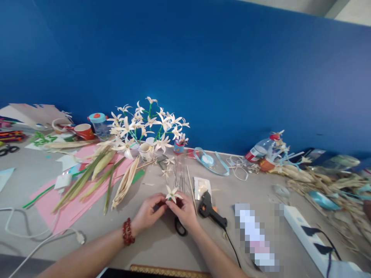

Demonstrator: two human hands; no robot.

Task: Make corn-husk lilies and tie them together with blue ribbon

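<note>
A small white star-shaped flower is pinched between the fingertips of both hands above the table. My left hand, with a red bead bracelet at the wrist, closes on its left side. From the right, my right hand grips it with thumb and fingers; whatever lies under the petals is hidden. Below my right hand shows a black scissors handle. Thin wires lie just beyond the hands, beside loose finished flowers. A black glue gun rests right of my right hand.
White flowers on green stems stand in cups at the back. Corn husks and pink paper lie left. To the right are a power strip, a plastic bottle and dried husks. A blue wall closes the back.
</note>
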